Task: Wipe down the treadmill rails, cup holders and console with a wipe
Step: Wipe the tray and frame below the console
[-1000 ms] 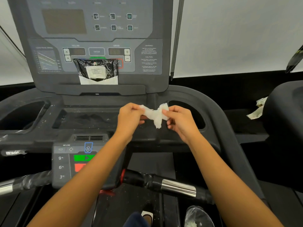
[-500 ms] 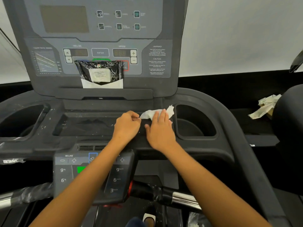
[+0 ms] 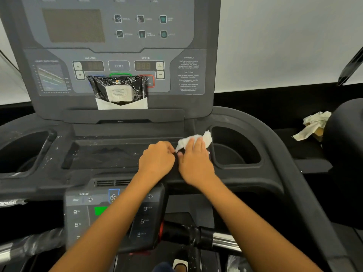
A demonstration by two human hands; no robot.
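A white wipe (image 3: 204, 138) lies on the black ledge between the centre tray (image 3: 110, 154) and the right cup holder (image 3: 235, 150). My right hand (image 3: 194, 160) presses flat on the wipe, fingers spread over it. My left hand (image 3: 157, 160) rests beside it with fingers curled, its fingertips touching the wipe's near corner. The grey console (image 3: 117, 55) stands upright behind. The left cup holder (image 3: 25, 148) is at the far left. A chrome and black handrail (image 3: 206, 238) crosses below my arms.
A black pack of wipes (image 3: 119, 91) leans on the console's shelf. The lower control panel (image 3: 110, 213) sits under my left forearm. A crumpled used wipe (image 3: 312, 124) lies on the neighbouring machine at right. White specks dust the tray.
A second ago both hands held the wipe in the air. They have lowered it onto the ledge by the right cup holder, and the right hand now presses it flat.
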